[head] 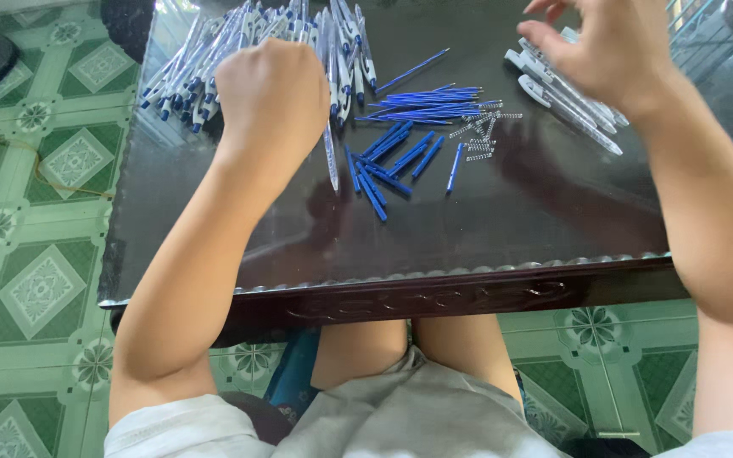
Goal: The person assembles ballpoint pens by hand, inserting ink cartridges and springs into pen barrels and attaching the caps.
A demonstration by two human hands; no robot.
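Observation:
My left hand (pixel 271 93) is closed in a fist around a clear pen barrel (pixel 331 157), whose tip points down toward the dark table (pixel 485 229). My right hand (pixel 608 51) hovers with fingers spread over a few white and clear pen barrels (pixel 566 97) at the far right, holding nothing that I can see. Between the hands lie blue pen parts (pixel 396 161), thin blue refills (pixel 430 100) and small metal springs (pixel 481 136).
A big heap of assembled blue-and-white pens (pixel 239 42) lies at the table's far left. The table's carved front edge (pixel 434 293) runs above my knees. Green patterned floor tiles (pixel 36 212) surround the table.

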